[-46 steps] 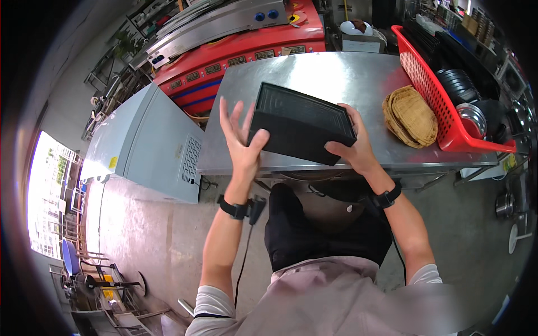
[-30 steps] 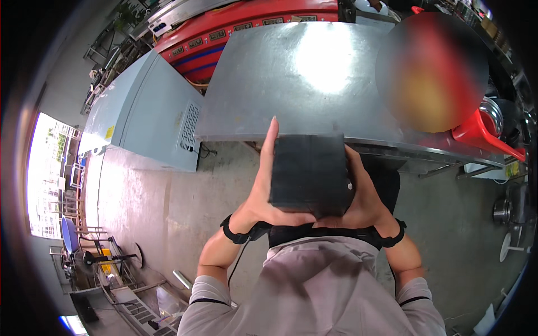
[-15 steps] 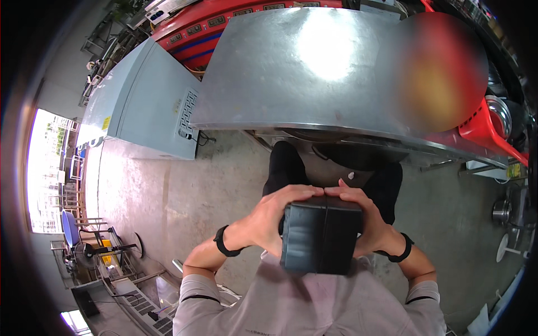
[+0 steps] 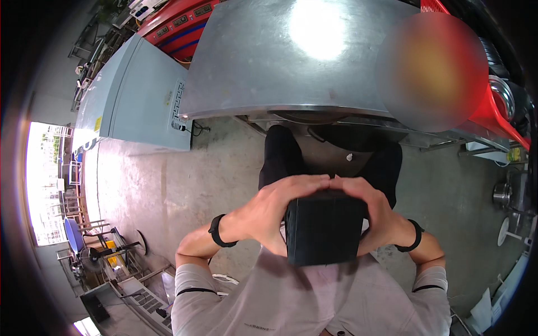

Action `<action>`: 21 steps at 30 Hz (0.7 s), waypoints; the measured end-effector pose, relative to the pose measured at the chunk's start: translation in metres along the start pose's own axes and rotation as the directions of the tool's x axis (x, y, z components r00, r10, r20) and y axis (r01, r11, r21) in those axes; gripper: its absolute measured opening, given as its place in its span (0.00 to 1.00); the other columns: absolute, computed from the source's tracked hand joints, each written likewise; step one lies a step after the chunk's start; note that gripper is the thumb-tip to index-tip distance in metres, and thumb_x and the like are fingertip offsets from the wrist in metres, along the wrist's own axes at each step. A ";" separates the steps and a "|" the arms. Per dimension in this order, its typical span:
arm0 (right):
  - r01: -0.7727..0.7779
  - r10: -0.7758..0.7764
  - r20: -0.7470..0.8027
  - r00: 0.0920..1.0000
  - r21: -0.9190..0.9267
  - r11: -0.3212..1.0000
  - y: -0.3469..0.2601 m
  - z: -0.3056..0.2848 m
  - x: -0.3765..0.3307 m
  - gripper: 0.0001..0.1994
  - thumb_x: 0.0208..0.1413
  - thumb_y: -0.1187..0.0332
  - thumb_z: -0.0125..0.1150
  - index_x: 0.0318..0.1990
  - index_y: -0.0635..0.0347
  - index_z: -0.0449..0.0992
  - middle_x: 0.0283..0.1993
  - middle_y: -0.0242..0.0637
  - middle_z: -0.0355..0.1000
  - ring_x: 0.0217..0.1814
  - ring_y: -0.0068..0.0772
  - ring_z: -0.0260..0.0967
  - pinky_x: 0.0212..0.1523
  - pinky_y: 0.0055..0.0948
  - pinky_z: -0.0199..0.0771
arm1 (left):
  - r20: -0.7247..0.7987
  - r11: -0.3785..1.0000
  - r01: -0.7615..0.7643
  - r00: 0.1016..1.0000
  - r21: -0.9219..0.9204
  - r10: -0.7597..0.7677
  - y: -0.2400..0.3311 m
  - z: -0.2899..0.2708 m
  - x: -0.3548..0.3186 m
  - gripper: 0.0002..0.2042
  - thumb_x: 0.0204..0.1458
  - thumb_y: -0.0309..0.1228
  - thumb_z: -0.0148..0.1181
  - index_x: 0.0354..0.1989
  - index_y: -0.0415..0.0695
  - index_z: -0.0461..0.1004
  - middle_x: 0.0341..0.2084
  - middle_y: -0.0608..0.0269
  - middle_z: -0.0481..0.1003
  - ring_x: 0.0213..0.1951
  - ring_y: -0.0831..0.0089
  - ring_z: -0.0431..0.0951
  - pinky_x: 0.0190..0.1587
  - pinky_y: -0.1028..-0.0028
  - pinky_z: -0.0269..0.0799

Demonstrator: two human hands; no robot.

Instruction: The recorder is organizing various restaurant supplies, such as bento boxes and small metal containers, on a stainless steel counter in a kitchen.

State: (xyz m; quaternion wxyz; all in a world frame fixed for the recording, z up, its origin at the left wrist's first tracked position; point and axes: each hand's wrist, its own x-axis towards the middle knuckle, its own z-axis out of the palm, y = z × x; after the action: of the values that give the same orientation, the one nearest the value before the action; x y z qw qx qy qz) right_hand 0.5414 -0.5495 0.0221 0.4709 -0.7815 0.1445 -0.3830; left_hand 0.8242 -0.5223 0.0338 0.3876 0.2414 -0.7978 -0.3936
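Observation:
A black box-shaped object, dark and matt with squared edges, is held up in front of my chest. My left hand is closed round its left side, the thumb low and the fingers reaching over the far edge. On the opposite side my right hand grips it in much the same way. The fingertips of both hands nearly meet at the far edge. The underside of the object is hidden, and what it contains, if anything, cannot be seen.
A steel worktable stands ahead of my knees, with a dark round pan beneath it. Left of it is a pale blue-white cabinet. A red basket holds metal bowls at the right. A pedestal fan stands at the left.
The black box has turned in my hands: the seam across its face no longer shows, and a plain face is toward me. My fingertips have drawn closer at the far edge. The view has shifted slightly.

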 end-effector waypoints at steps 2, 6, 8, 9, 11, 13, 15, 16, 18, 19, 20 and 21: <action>0.069 -0.068 0.025 0.997 -0.031 0.997 0.002 -0.002 -0.007 0.55 0.31 0.57 0.92 0.70 0.54 0.62 0.68 0.58 0.71 0.65 0.59 0.76 0.71 0.60 0.73 | 0.012 0.997 -0.071 0.997 0.005 0.071 -0.001 0.003 -0.002 0.50 0.38 0.44 0.85 0.68 0.37 0.64 0.64 0.37 0.74 0.67 0.35 0.74 0.65 0.45 0.75; 0.135 -0.133 0.037 0.990 -0.043 0.990 0.008 -0.003 -0.020 0.55 0.32 0.52 0.92 0.69 0.54 0.62 0.68 0.59 0.71 0.67 0.59 0.76 0.72 0.63 0.72 | 0.021 0.989 -0.149 0.989 -0.003 0.149 -0.002 0.008 -0.001 0.46 0.43 0.47 0.83 0.67 0.37 0.65 0.62 0.38 0.75 0.64 0.36 0.77 0.62 0.45 0.78; 0.140 -0.137 0.118 0.984 -0.022 0.990 0.009 -0.017 -0.027 0.56 0.33 0.50 0.92 0.69 0.56 0.61 0.68 0.61 0.70 0.66 0.60 0.76 0.70 0.61 0.74 | 0.048 0.986 -0.148 0.987 -0.080 0.152 -0.001 -0.004 -0.004 0.43 0.43 0.50 0.81 0.61 0.33 0.69 0.63 0.38 0.75 0.60 0.40 0.81 0.58 0.51 0.81; 0.059 -0.062 -0.068 0.996 -0.042 0.997 -0.002 -0.034 -0.036 0.61 0.30 0.46 0.93 0.69 0.59 0.56 0.66 0.65 0.69 0.64 0.58 0.76 0.65 0.55 0.78 | -0.013 0.998 -0.047 0.999 0.049 0.047 0.008 -0.021 -0.015 0.49 0.40 0.50 0.84 0.65 0.35 0.63 0.63 0.35 0.74 0.60 0.41 0.80 0.60 0.51 0.79; -0.045 0.006 -0.272 0.962 -0.136 0.990 -0.008 -0.050 -0.042 0.69 0.24 0.41 0.94 0.69 0.61 0.50 0.63 0.64 0.70 0.63 0.55 0.75 0.63 0.50 0.77 | -0.120 0.935 0.222 0.973 0.276 -0.195 0.023 -0.053 -0.033 0.62 0.35 0.51 0.88 0.72 0.37 0.50 0.62 0.30 0.73 0.61 0.43 0.79 0.64 0.51 0.74; -0.023 -0.015 -0.222 0.975 -0.167 0.986 -0.007 -0.049 -0.042 0.71 0.23 0.40 0.95 0.70 0.60 0.48 0.63 0.62 0.69 0.63 0.54 0.74 0.65 0.51 0.75 | -0.269 0.983 0.155 0.955 0.102 -0.122 0.018 -0.045 -0.045 0.68 0.32 0.48 0.91 0.74 0.39 0.42 0.63 0.28 0.71 0.63 0.43 0.77 0.66 0.49 0.71; 0.039 -0.041 -0.176 0.983 -0.015 0.999 0.006 -0.037 -0.032 0.73 0.22 0.43 0.96 0.72 0.60 0.47 0.64 0.60 0.69 0.65 0.55 0.74 0.68 0.52 0.74 | -0.125 0.995 0.096 0.988 0.025 -0.092 0.003 -0.039 -0.045 0.71 0.28 0.48 0.93 0.75 0.39 0.41 0.66 0.30 0.68 0.65 0.44 0.76 0.69 0.49 0.69; 0.064 -0.057 -0.200 0.978 0.031 0.997 0.010 -0.033 -0.029 0.73 0.21 0.43 0.96 0.72 0.60 0.47 0.64 0.60 0.69 0.66 0.55 0.73 0.68 0.52 0.74 | -0.138 0.998 0.058 0.989 -0.011 -0.059 -0.002 -0.035 -0.045 0.71 0.28 0.48 0.93 0.75 0.39 0.42 0.66 0.30 0.68 0.65 0.44 0.76 0.69 0.49 0.68; 0.034 -0.005 -0.216 0.976 0.133 0.991 0.019 -0.030 -0.019 0.75 0.20 0.44 0.97 0.73 0.60 0.46 0.64 0.59 0.69 0.67 0.54 0.73 0.68 0.51 0.74 | -0.177 0.996 0.073 0.981 -0.046 -0.081 -0.011 -0.028 -0.038 0.71 0.27 0.48 0.93 0.75 0.37 0.43 0.67 0.33 0.68 0.65 0.45 0.76 0.70 0.49 0.68; 0.054 -0.014 -0.232 0.973 0.165 0.985 0.022 -0.028 -0.014 0.75 0.21 0.48 0.97 0.75 0.60 0.45 0.65 0.58 0.69 0.69 0.52 0.72 0.69 0.50 0.74 | -0.196 0.997 0.057 0.978 -0.049 -0.065 -0.012 -0.027 -0.034 0.71 0.26 0.48 0.93 0.75 0.36 0.44 0.67 0.34 0.68 0.65 0.46 0.76 0.70 0.50 0.69; 0.064 -0.019 -0.252 0.968 0.173 0.983 0.024 -0.025 -0.011 0.75 0.21 0.49 0.97 0.75 0.60 0.45 0.65 0.58 0.69 0.69 0.52 0.72 0.69 0.50 0.73 | -0.220 0.997 0.059 0.973 -0.055 -0.070 -0.013 -0.025 -0.029 0.71 0.26 0.47 0.93 0.75 0.35 0.45 0.67 0.35 0.68 0.66 0.46 0.76 0.70 0.50 0.69; 0.060 -0.003 -0.283 0.959 0.194 0.979 0.025 -0.022 -0.007 0.74 0.22 0.51 0.97 0.75 0.60 0.45 0.65 0.58 0.69 0.69 0.51 0.72 0.69 0.49 0.73 | -0.263 0.997 0.037 0.963 -0.062 -0.052 -0.014 -0.021 -0.024 0.71 0.25 0.47 0.93 0.75 0.35 0.44 0.67 0.36 0.68 0.66 0.47 0.76 0.69 0.51 0.70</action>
State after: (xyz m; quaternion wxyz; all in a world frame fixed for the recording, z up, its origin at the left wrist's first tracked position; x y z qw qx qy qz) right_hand 0.5235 -0.5718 0.0036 0.5158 -0.6700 0.1579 -0.5101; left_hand 0.8564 -0.5229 0.0204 0.4885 0.2986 -0.7219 -0.3887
